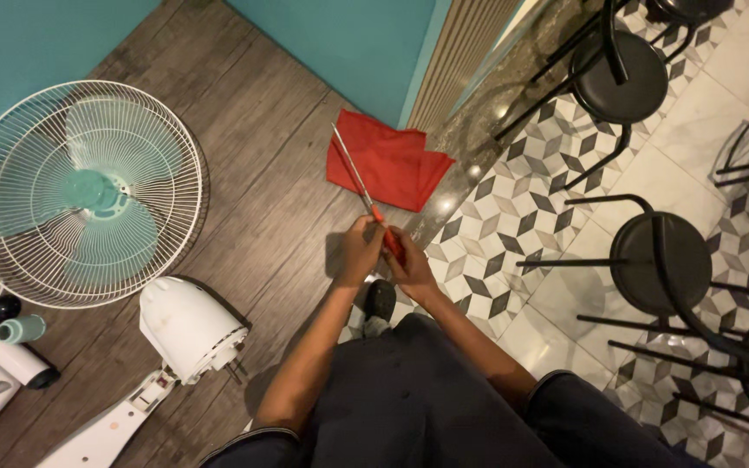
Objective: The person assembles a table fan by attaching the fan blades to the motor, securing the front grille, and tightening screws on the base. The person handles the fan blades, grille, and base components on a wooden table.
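hands: left hand (359, 251) and right hand (409, 264) together on the screwdriver (366, 195)
cloth (389, 162): beyond the hands (under the shaft)
fan cage (80, 192): far left, motor housing (191, 328) nearer
stools (661, 260): right

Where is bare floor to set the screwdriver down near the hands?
Bare wooden floor lies between the fan cage and the red cloth. Left of the motor housing it is crowded with small parts. The tiled side is crowded with black stools.

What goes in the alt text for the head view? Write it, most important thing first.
Both hands, left hand and right hand, grip a long red-handled screwdriver above a wooden floor. A red cloth lies beyond; a fan cage with teal blades and white motor housing lie left, black stools right.
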